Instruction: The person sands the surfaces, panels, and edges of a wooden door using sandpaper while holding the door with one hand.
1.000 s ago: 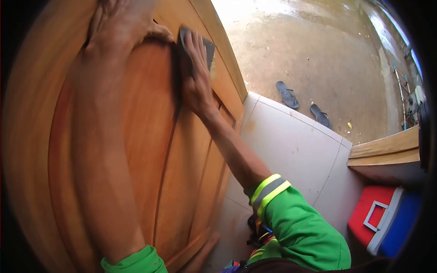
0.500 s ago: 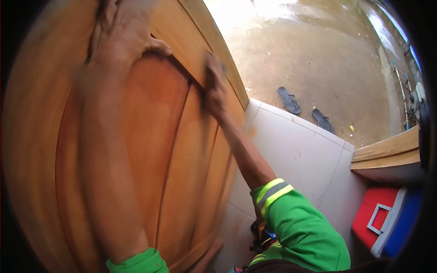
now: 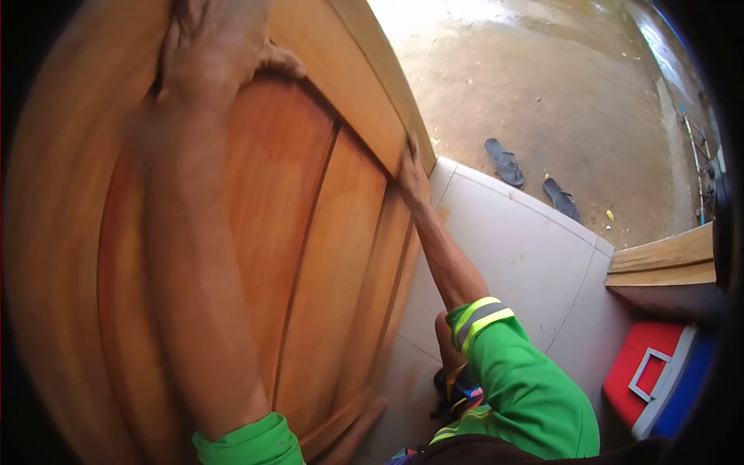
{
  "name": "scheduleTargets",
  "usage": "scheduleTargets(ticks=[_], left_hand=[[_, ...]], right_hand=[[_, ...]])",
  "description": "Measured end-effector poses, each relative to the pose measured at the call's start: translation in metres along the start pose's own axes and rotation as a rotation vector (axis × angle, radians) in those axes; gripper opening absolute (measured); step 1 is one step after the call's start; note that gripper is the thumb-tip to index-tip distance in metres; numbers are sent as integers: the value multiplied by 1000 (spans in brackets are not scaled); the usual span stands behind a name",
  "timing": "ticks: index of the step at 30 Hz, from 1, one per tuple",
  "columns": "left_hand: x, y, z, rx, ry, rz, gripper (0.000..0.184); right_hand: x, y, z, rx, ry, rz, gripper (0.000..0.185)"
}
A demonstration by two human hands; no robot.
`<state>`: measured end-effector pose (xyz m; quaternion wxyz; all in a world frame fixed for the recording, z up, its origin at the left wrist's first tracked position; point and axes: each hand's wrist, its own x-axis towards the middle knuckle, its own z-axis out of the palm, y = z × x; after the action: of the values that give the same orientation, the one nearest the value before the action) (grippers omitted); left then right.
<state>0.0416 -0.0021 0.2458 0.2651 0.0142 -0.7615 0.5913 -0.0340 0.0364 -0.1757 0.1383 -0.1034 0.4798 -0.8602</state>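
A brown wooden panelled door (image 3: 256, 209) fills the left side, with grooves between its panels. My left hand (image 3: 221, 50) lies against its frame at the upper left, thumb spread out and the other fingers partly cut off by the view's edge. Low on the door's rail, close to its outer edge, my right hand (image 3: 414, 172) presses with the fingers together. Its palm side is turned away, so what it holds there, if anything, is hidden. Both arms wear green sleeves; the right one has a reflective band.
Pale floor tiles (image 3: 504, 248) lie right of the door. Beyond them, two dark flip-flops (image 3: 505, 163) rest on wet brown ground (image 3: 535, 85). A wooden door frame (image 3: 663, 260) stands at the right, above a red and blue cooler box (image 3: 639, 360) with a grey handle.
My right hand has slid down along the door's rail, away from my left hand. A dark patch seen beside its fingers earlier is out of sight. The view has shifted slightly.
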Motion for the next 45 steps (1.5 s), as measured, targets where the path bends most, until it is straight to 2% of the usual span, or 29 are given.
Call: scheduleTargets(ticks=[1,3,4,6,7,8,10,12,13,16,18,20,23,25,27,28,29,30,31,36,37,38,39,41,43,45], left_hand=[[2,2,-18,10,-68,-11,138],[8,-5,-21,14,-53,-17,139],[7,-11,-4,2,17,9,139],[-1,-7,2,-66,20,29,140],[1,-6,-11,-118,-32,12,140],[2,-1,-18,-172,-89,3,140],[0,7,-15,-157,-19,-11,140],[-8,6,-15,-127,-20,-16,139],[-6,5,-17,-113,-31,-8,139],[6,-2,-18,-87,-17,-42,138],[-1,7,-17,-104,-30,-31,138],[-1,9,-21,-129,-26,-36,137],[0,9,-24,-170,-63,-49,136],[-3,4,-24,-169,-76,-28,136],[3,-4,-16,-122,-2,13,136],[9,-9,-7,-78,56,26,136],[3,-5,-2,-80,44,30,136],[0,0,-2,-83,32,35,136],[-2,5,-18,-111,-28,7,136],[1,5,-19,-124,-55,-44,135],[-2,5,-21,-102,-76,-39,135],[0,6,-24,-87,-91,-34,135],[1,6,-27,-72,-107,-30,135],[3,4,-29,-65,-94,-12,134],[3,-7,-3,-73,38,44,134],[-1,-2,-2,-78,64,53,134]], right_hand=[[-3,32,-19,-41,52,80,57],[-3,29,4,-124,102,-79,60],[-1,-8,28,-98,68,-247,61],[0,-113,84,-54,-74,-579,66],[-5,-160,102,-184,-122,-720,65],[-5,-148,91,-247,-92,-753,64],[5,-105,68,-348,-53,-846,63],[3,-28,19,-195,-6,-496,54],[-3,15,-11,0,39,-110,47],[3,49,2,-219,157,4,61],[-30,-66,73,-516,168,-503,60],[-57,-145,116,-396,73,-706,62],[-56,-63,66,-336,-12,-731,56],[-76,29,0,-276,122,-294,60],[-90,43,-2,-369,189,-112,56],[-84,26,6,-416,212,-27,54],[-62,16,26,-417,209,-308,53],[-54,-32,63,-420,211,-543,52],[-52,-98,90,-386,95,-561,60],[-51,-62,61,-452,44,-734,59],[-62,-21,26,-382,71,-607,55],[-73,21,-4,-331,107,-340,55],[-81,12,-8,-275,139,-79,54],[-51,2,20,-280,120,-294,55],[-38,-91,72,-332,33,-496,55],[-48,-81,68,-356,38,-570,55]])
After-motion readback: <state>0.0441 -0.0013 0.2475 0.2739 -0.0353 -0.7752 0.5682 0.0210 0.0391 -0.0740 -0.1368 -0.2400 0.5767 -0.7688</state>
